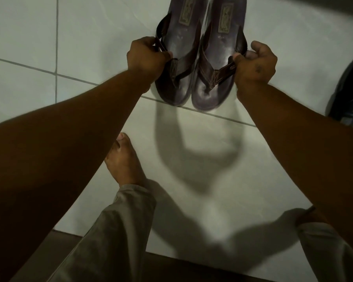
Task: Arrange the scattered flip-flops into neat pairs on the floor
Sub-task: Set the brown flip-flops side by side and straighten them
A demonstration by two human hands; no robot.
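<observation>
Two dark brown flip-flops lie side by side at the top centre, toes toward me and heels running out of the top edge. My left hand [146, 55] grips the outer strap of the left flip-flop [176, 47]. The outer strap of the right flip-flop [222, 51] is pinched in my right hand [255, 62]. The inner edges of the two soles touch or nearly touch. Their shadow falls on the pale floor tiles [212, 159] just below them, so they seem slightly raised at the toe end.
My bare left foot [123, 161] and olive trouser leg [114, 231] stand below the left arm. A dark rounded object [348, 92] sits at the right edge. A dark brown strip of floor [192, 269] runs along the bottom edge.
</observation>
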